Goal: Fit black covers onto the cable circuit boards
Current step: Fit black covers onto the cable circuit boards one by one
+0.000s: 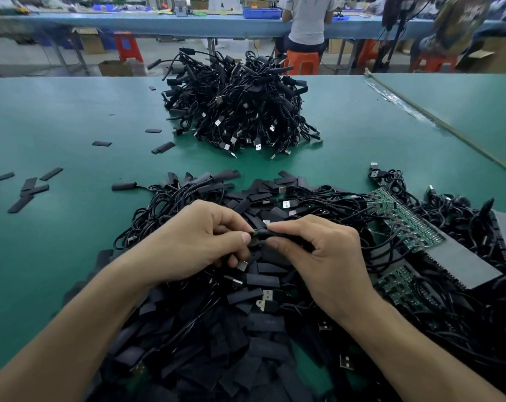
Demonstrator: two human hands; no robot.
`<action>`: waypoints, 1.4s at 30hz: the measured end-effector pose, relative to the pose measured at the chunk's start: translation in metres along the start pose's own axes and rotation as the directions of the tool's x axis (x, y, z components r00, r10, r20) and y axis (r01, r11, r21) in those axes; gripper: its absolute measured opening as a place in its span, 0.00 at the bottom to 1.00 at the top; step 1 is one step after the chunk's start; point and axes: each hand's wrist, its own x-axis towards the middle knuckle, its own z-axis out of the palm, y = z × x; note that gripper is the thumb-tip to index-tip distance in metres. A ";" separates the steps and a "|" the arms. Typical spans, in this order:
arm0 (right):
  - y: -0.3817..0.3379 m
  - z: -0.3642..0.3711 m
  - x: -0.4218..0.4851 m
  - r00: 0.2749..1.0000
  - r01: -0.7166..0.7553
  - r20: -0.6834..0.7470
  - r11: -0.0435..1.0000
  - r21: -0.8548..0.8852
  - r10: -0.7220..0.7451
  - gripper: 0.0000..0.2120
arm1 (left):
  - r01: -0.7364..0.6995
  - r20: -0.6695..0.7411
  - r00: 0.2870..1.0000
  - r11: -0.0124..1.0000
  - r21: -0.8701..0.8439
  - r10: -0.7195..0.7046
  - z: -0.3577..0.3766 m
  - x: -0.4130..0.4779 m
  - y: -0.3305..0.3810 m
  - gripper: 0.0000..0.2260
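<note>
My left hand (199, 242) and my right hand (324, 256) meet over a heap of black covers and cables (246, 314) near the table's front. My right hand pinches a black cover (278, 234) between thumb and forefinger. My left hand pinches the cable end (253, 234) at the cover's left mouth. The board inside is hidden. Green circuit boards (402, 219) with cables attached lie to the right on a grey pad (466, 265).
A big pile of USB cables (240, 111) sits at the middle back of the green table (57, 117). Loose black covers (28, 188) lie scattered on the left. A strip (437, 123) runs diagonally at right. People sit on orange stools behind.
</note>
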 end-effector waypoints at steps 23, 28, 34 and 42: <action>0.004 0.000 0.001 0.945 -0.303 -0.072 0.935 0.187 0.320 0.09 | -0.095 -0.040 0.994 0.971 0.221 0.106 0.005 0.000 -0.002 0.09; 0.007 0.002 0.003 0.929 -0.344 -0.027 0.889 0.302 0.369 0.07 | -0.039 -0.074 0.995 0.959 0.281 0.062 0.015 0.000 -0.002 0.08; 0.010 0.002 0.002 0.929 -0.355 0.024 0.868 0.349 0.370 0.09 | -0.018 -0.114 0.992 0.947 0.319 0.057 0.019 -0.001 -0.002 0.09; 0.010 0.004 0.004 0.930 -0.352 0.066 0.827 0.438 0.361 0.11 | -0.057 -0.136 0.985 0.951 0.305 0.103 0.017 -0.001 -0.002 0.08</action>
